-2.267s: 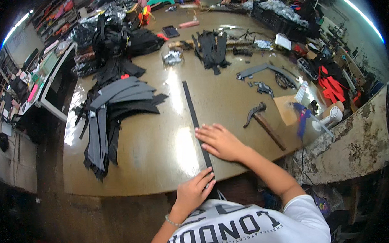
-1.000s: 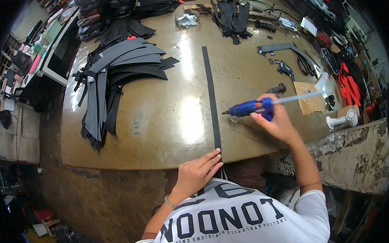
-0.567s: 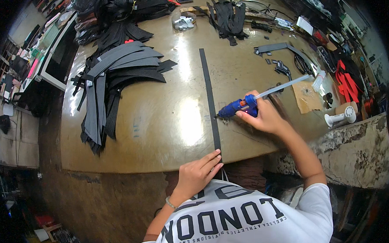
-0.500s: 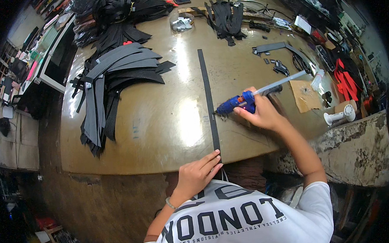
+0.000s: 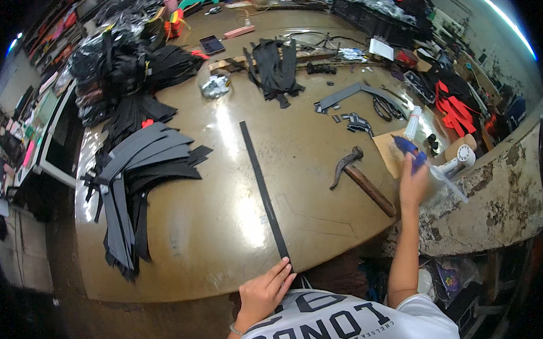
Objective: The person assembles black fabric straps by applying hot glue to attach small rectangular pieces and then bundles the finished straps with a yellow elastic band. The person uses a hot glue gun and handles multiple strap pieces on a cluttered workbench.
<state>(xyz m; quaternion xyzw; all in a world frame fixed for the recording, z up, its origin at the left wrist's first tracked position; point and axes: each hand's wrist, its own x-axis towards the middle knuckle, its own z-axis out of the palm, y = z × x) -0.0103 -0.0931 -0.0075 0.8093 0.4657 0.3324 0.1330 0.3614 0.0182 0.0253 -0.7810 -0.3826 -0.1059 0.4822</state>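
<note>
A narrow black strap (image 5: 264, 194) lies lengthwise down the middle of the brown table. My left hand (image 5: 265, 294) rests on its near end at the table edge, fingers stretched out and laid over the strap. Out to the right, my right hand (image 5: 414, 184) is closed around a blue glue gun (image 5: 409, 148), partly blurred, with a long pale glue stick (image 5: 453, 186) trailing from its back. The gun is over the brown cardboard piece (image 5: 387, 155). Between the strap and my right arm lies a hammer (image 5: 369, 189) with a wooden handle.
Grey and black straps (image 5: 152, 153) are heaped at the left. Farther back are a tub of small metal parts (image 5: 216, 87), a black strap bundle (image 5: 273, 66) and a phone (image 5: 212, 45). A white spool (image 5: 465, 155) stands at the right edge near red straps (image 5: 454, 113).
My right hand has carried the glue gun from beside the strap to the cardboard at the right, uncovering the hammer. My left hand stays on the strap's near end. The view has shifted.
</note>
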